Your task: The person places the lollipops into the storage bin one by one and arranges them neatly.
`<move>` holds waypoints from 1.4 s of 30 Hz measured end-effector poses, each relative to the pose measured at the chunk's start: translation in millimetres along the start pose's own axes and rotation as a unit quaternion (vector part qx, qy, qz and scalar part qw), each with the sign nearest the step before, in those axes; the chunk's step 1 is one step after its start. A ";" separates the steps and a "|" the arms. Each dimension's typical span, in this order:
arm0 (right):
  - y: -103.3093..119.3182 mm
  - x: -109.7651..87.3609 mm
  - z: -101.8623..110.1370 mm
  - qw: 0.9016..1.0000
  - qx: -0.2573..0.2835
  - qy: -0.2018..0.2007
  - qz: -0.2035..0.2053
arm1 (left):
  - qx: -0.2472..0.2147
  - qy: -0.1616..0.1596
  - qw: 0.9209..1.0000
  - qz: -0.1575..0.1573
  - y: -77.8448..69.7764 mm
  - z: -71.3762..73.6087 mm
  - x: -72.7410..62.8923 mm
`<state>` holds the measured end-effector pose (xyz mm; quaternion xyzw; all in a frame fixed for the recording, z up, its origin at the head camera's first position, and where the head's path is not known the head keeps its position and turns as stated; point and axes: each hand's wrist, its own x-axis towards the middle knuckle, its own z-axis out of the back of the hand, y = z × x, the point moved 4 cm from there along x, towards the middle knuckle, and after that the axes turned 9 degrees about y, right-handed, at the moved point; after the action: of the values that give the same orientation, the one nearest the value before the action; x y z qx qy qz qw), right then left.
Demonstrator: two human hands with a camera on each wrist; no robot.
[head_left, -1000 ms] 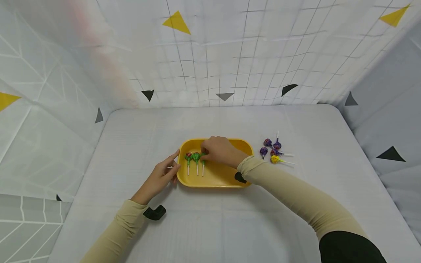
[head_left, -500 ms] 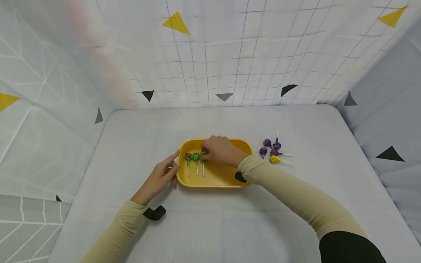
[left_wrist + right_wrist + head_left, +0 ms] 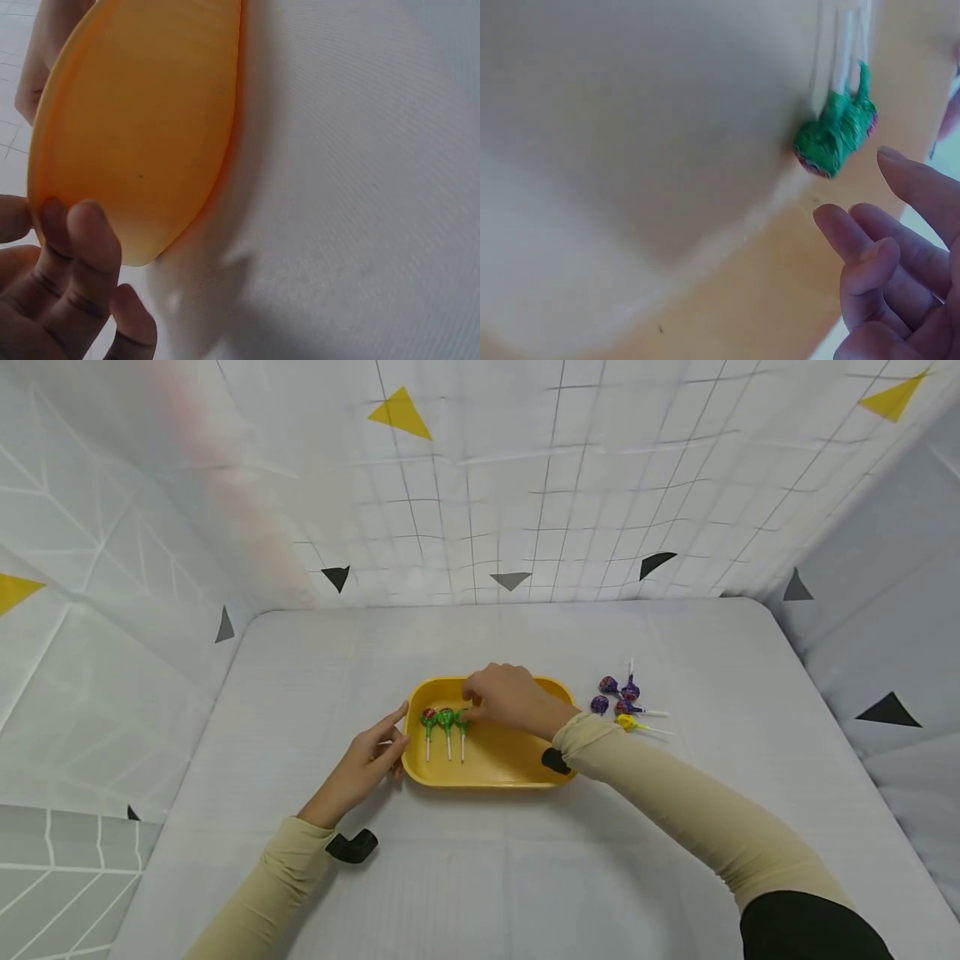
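Three lollipops in green wrappers lie side by side at the left end of a yellow tray, sticks toward the person. At the tray's left end, my left hand holds the rim; in the left wrist view its fingers lie against the outer wall. My right hand hovers inside the tray just right of the green lollipops. From the right wrist view, its fingertips stand a little apart from the candy heads, with nothing between thumb and fingers.
Right of the tray, on the white-covered table, lie several purple-wrapped lollipops and one yellow lollipop. White sheet walls with grid lines enclose the back and sides.
My right hand has let go of the rightmost green lollipop and shifted slightly up and right. The left hand stays at the tray's rim, and the lollipops lie where they were.
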<state>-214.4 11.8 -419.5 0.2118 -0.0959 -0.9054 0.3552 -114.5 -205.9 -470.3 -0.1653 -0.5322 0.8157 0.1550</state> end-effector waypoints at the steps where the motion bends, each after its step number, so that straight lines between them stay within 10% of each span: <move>1: -1.0 -1.9 2.1 1.000 -0.001 -0.002 0.000 | 0.000 0.001 1.000 -0.001 -0.3 -0.1 -0.1; 42: -87.4 -93.6 54.1 0.994 0.040 -0.066 -0.081 | 0.008 -0.003 1.000 0.020 -1.1 -1.4 -0.2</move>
<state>-230.0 140.7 -370.1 0.1724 -0.1374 -0.9388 0.2648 -113.6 -204.4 -469.8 -0.1722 -0.5224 0.8235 0.1387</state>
